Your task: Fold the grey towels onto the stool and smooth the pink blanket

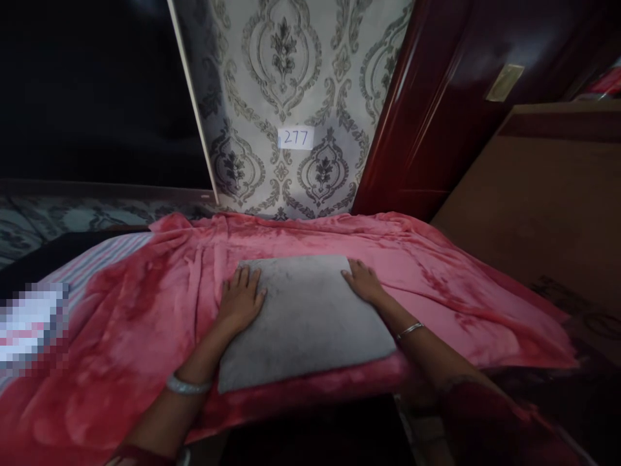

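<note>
From the head view, a flat grey rectangular cloth pad (305, 317) lay near the bed's front edge, on a rumpled pink-red fleece blanket (436, 278). The left hand (240, 301) pressed its left edge, the right hand (363, 281) its far right corner, fingers spread flat, gripping nothing.

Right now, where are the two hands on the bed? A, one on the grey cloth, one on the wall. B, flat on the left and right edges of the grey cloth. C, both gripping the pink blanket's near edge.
B: the left hand and the right hand lie flat on opposite side edges of the grey cloth, which lies on the pink blanket.
</note>
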The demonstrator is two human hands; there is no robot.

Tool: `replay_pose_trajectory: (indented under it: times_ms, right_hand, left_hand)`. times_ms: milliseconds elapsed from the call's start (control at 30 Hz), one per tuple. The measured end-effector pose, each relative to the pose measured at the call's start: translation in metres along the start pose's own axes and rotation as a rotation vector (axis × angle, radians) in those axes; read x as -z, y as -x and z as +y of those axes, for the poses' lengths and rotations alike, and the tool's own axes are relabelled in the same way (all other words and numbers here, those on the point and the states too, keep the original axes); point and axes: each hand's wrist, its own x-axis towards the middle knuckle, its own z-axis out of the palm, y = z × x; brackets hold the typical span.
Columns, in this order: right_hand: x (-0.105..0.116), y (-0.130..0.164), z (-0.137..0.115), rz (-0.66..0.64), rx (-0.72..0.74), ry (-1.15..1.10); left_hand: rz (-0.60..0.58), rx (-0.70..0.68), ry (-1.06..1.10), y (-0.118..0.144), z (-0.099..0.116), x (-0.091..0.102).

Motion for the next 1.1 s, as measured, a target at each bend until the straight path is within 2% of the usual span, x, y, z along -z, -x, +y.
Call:
replay_pose_trajectory:
  times_ms: [100, 167, 200, 267, 367, 467, 533, 600, 700, 800, 900, 1000, 1100]
  right_hand:
    - [0.009, 0.014, 0.009, -0.005, -0.083, 0.007]
    - [0.014, 0.028, -0.004, 0.043, -0.076, 0.008]
    - [0.016, 0.038, -0.016, 0.079, -0.024, 0.006]
    - [0.014, 0.064, -0.05, 0.142, 0.17, -0.006]
    - [-0.002, 0.108, -0.111, 0.126, 0.477, -0.031]
    - [-0.022, 0.138, -0.152, 0.094, 0.649, -0.06]
    - [-0.03, 0.144, -0.155, 0.094, 0.676, -0.067]
    - [-0.033, 0.141, -0.138, 0.085, 0.628, -0.067]
    - [-0.031, 0.133, -0.086, 0.078, 0.45, -0.033]
    - [-0.033, 0.132, -0.027, 0.142, 0.303, 0.012]
    - [-0.044, 0.14, 0.015, 0.227, 0.245, 0.003]
    - [-0.055, 0.146, 0.036, 0.286, 0.244, -0.041]
    - [-0.057, 0.143, 0.042, 0.301, 0.24, -0.054]
  left_hand:
    - [-0.017, 0.001, 0.035, -0.003, -0.001, 0.004]
    - [-0.056, 0.0, 0.068, -0.004, -0.002, 0.011]
    - [-0.064, 0.004, 0.079, -0.002, -0.002, 0.015]
    - [-0.024, -0.002, 0.078, 0.008, 0.0, 0.025]
    - [0.087, -0.101, 0.046, 0.035, 0.006, 0.031]
    - [0.072, -0.205, 0.018, 0.063, 0.011, 0.016]
    - [0.058, -0.228, -0.004, 0.075, 0.012, 0.001]
    - [0.077, -0.242, -0.021, 0.079, 0.011, -0.012]
    - [0.119, -0.265, -0.017, 0.079, 0.008, -0.022]
    - [0.156, -0.285, 0.003, 0.077, 0.005, -0.026]
    - [0.194, -0.281, 0.022, 0.077, 0.004, -0.028]
    - [0.201, -0.278, 0.029, 0.079, 0.005, -0.029]
    - [0.169, -0.267, 0.035, 0.082, 0.007, -0.027]
